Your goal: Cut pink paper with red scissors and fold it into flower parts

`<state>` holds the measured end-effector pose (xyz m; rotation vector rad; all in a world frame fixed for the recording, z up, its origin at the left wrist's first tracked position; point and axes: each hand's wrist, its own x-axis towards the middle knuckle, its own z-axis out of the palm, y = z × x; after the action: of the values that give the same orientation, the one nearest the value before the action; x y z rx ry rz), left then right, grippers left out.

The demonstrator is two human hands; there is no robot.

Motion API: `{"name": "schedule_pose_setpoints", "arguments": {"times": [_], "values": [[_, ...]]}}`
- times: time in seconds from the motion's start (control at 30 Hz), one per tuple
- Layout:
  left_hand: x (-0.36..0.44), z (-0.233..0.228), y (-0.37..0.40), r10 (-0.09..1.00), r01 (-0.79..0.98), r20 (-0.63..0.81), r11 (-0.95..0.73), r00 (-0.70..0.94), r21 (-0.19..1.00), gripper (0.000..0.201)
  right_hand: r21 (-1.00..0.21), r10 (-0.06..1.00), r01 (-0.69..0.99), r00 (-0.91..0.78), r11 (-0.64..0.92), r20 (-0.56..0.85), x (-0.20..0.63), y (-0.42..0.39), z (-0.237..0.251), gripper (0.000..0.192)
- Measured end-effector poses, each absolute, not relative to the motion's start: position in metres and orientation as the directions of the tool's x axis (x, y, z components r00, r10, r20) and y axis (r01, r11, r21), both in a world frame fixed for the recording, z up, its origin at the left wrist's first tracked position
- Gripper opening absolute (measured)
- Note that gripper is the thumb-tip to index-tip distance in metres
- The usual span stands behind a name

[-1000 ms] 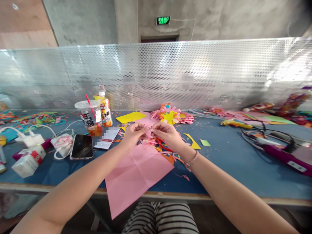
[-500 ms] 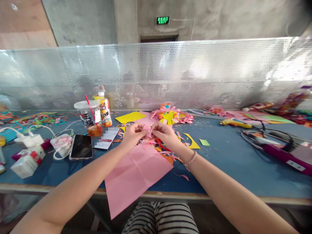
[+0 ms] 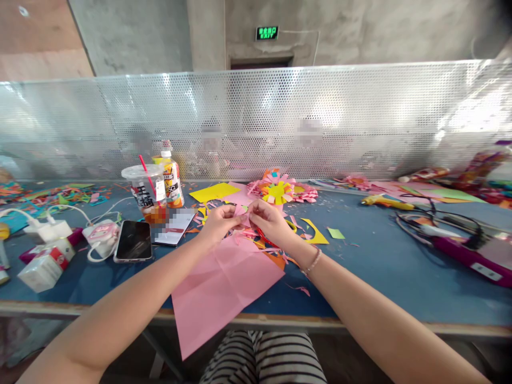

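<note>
— What does the head view show at the blue desk (image 3: 380,266)?

— A seated person works a small pink paper piece (image 3: 242,214) between both hands above the middle of the desk. The left hand (image 3: 219,222) is closed, its fingertips pinching the piece from the left side; the right hand (image 3: 269,220) is closed too, thumb and forefinger nipping the same piece from the right. The two hands nearly touch, and the piece is lifted off the desk between them.

— And beneath the hands?

— A large pink sheet (image 3: 222,282) lies creased on the desk, one corner hanging over the near edge. Paper scraps (image 3: 276,250) in pink, orange and yellow are scattered just beyond it, under the right wrist, which wears a thin bracelet (image 3: 314,262).

— What surrounds the work?

— To the left lie a dark phone (image 3: 134,240), a white card (image 3: 176,226), a plastic cup (image 3: 146,193) with a red straw and an orange drink bottle (image 3: 173,181) just behind it. Farther left sit white chargers (image 3: 48,230) and a small carton (image 3: 42,268). Behind the hands lie a yellow sheet (image 3: 215,192) and a finished paper flower (image 3: 279,191). Well to the right, a glue gun (image 3: 380,201) and a purple tool (image 3: 464,253) rest with dark cables. A perforated metal screen (image 3: 360,117) runs along the far edge of the desk.
</note>
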<state>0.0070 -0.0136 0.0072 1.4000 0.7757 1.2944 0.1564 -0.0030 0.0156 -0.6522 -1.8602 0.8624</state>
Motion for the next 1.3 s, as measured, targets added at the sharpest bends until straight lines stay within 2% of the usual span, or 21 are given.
{"name": "schedule_pose_setpoints", "arguments": {"times": [0.43,0.67,1.03,1.17,1.3], "values": [[0.007,0.009,-0.014,0.947,-0.251,0.257,-0.205,0.195,0.946,0.017,-0.735,0.723,0.162,-0.407,0.659,0.559,0.161,0.003,0.013,0.003],[0.008,0.012,-0.017,0.964,-0.250,0.156,-0.101,0.214,0.963,0.015,-0.696,0.692,0.164,-0.403,0.699,0.600,0.161,0.004,0.009,0.005],[0.006,0.009,-0.017,0.953,-0.339,0.169,-0.077,0.251,0.937,0.013,-0.678,0.683,0.176,-0.393,0.713,0.616,0.162,0.002,0.014,0.007],[0.007,0.010,-0.018,0.956,-0.385,0.156,-0.050,0.249,0.922,0.012,-0.589,0.647,0.268,-0.367,0.762,0.669,0.162,-0.002,0.016,0.008],[0.008,0.012,-0.020,0.959,-0.436,0.145,-0.027,0.241,0.900,0.012,-0.449,0.559,0.345,-0.367,0.824,0.744,0.162,-0.007,0.019,0.011]]}}
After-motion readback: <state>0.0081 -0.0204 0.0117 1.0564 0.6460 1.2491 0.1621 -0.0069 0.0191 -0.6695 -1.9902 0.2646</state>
